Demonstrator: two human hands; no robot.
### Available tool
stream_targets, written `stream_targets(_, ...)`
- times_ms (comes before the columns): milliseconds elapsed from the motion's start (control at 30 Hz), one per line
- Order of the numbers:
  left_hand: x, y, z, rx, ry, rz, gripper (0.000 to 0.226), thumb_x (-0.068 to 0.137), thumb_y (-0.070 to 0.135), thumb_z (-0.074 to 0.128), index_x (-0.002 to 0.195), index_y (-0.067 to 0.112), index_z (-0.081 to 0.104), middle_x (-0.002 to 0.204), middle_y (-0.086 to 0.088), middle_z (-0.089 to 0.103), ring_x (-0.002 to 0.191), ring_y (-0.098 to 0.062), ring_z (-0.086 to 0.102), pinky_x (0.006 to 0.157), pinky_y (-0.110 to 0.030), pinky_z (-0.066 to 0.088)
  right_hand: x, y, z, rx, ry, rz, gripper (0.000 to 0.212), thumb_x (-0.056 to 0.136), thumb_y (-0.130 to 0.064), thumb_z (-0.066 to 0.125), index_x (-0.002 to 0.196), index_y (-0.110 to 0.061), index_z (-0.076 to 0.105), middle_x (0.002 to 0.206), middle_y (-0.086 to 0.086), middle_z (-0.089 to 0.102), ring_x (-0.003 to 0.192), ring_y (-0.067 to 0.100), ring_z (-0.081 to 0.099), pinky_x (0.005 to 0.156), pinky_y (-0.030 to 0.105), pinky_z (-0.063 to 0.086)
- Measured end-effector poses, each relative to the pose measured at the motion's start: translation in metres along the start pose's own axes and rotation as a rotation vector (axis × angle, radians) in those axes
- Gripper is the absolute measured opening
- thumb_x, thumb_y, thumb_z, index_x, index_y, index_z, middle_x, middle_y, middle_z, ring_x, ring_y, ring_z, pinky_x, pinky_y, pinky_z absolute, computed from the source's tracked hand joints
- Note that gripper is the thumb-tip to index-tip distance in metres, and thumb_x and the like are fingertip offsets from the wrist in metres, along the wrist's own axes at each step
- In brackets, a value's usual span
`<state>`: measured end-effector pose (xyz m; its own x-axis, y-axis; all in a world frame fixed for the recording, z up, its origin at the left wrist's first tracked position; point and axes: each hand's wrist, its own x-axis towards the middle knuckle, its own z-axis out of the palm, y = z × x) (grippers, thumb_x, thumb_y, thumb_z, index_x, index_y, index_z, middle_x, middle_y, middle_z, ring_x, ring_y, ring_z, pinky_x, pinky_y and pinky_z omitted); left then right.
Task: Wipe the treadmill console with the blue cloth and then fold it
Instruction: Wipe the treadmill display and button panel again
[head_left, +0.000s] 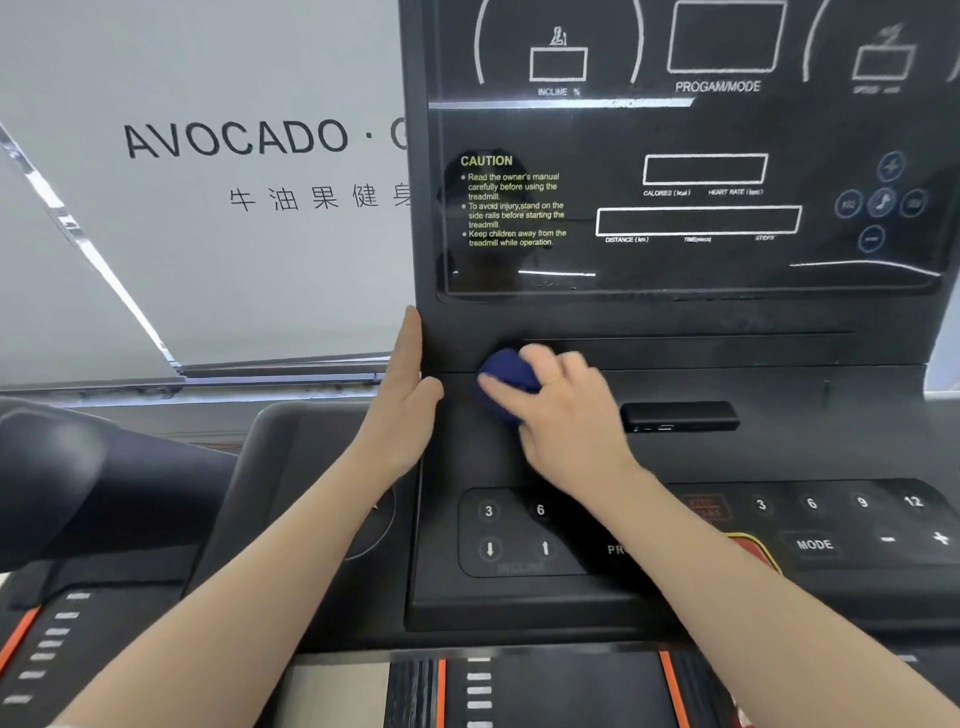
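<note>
A: What is taking up most of the view?

B: The treadmill console (691, 364) is filling the right and centre, dark and matte, with its glossy display panel (691, 156) sitting at the top. That panel is showing a yellow CAUTION label (511, 202) at its left and white outlined readout boxes to the right of it.

A: And beyond the console?

B: A pale wall sign (234, 140) reading AVOCADO is standing to the left of the console, behind it. A thick dark handrail (78, 467) is lying to the lower left of the console.

A: Where are the hands sitting?

B: The left hand (405, 405) is lying flat with straight fingers against the console's left edge, its thumb resting on the front face. The right hand (563, 421) is gripping the blue cloth (506, 376), bunched into a ball, fingers curled over it and a ring showing on one finger.

A: So where exactly is the cloth sitting?

B: It is pressing on the console's middle band, just below the display panel and near the left edge, close beside the left thumb without touching it.

A: Anything smaller?

B: A small black box (680, 415) is resting on the console just right of the right hand, and the button pad (519, 530) with 3, 6 and arrows is showing below the wrist.
</note>
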<state>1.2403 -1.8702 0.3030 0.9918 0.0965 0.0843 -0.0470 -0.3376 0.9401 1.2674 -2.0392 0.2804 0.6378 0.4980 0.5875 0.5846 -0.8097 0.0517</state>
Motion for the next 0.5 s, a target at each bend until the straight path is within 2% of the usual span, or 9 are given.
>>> stream_targets(67, 0.000, -0.001, 0.001, 0.029, 0.013, -0.002, 0.074, 0.089, -0.007, 0.030, 0.148, 0.025, -0.001, 0.155, 0.015, 0.002, 0.140, 0.000, 0.007, 0.102, -0.010, 0.011, 0.000, 0.018, -0.005, -0.058, 0.064, 0.057, 0.055, 0.065, -0.012, 0.044, 0.111, -0.030, 0.068, 0.107, 0.012, 0.060, 0.072, 0.031, 0.050, 0.057, 0.031, 0.035)
stream_targets(200, 0.001, -0.001, 0.003, 0.053, 0.031, 0.007, 0.073, 0.090, -0.005, 0.029, 0.148, 0.027, -0.001, 0.154, 0.018, 0.001, 0.140, 0.002, 0.006, 0.105, -0.013, 0.009, -0.021, 0.051, -0.015, -0.056, 0.096, 0.150, 0.057, 0.059, -0.010, 0.053, 0.109, -0.030, 0.069, 0.110, 0.013, 0.060, 0.075, 0.033, 0.051, 0.060, 0.033, 0.040)
stream_targets(367, -0.002, 0.005, 0.019, 0.117, 0.116, -0.008, 0.075, 0.091, 0.001, 0.037, 0.148, 0.022, -0.006, 0.156, 0.014, -0.005, 0.140, 0.002, -0.001, 0.113, -0.019, 0.002, -0.031, 0.063, -0.016, 0.027, 0.184, 0.332, 0.051, 0.065, -0.011, 0.040, 0.101, -0.023, 0.073, 0.108, 0.016, 0.060, 0.072, 0.035, 0.051, 0.060, 0.037, 0.048)
stream_targets(433, 0.000, 0.010, 0.032, 0.149, 0.190, -0.020, 0.080, 0.091, 0.008, 0.047, 0.148, 0.017, -0.008, 0.156, 0.009, -0.006, 0.142, -0.003, -0.003, 0.112, -0.020, 0.002, -0.026, 0.048, -0.008, 0.021, 0.209, 0.297, 0.050, 0.066, -0.007, 0.040, 0.101, -0.020, 0.073, 0.109, 0.019, 0.061, 0.074, 0.036, 0.051, 0.061, 0.036, 0.049)
stream_targets(500, 0.004, 0.015, 0.045, 0.159, 0.274, -0.040, 0.089, 0.089, 0.018, 0.058, 0.147, 0.012, -0.009, 0.157, 0.002, -0.006, 0.143, -0.009, -0.003, 0.115, -0.024, 0.002, -0.024, 0.035, 0.000, 0.008, 0.176, 0.177, 0.050, 0.068, -0.003, 0.041, 0.103, -0.019, 0.072, 0.112, 0.018, 0.061, 0.081, 0.034, 0.049, 0.063, 0.036, 0.048)
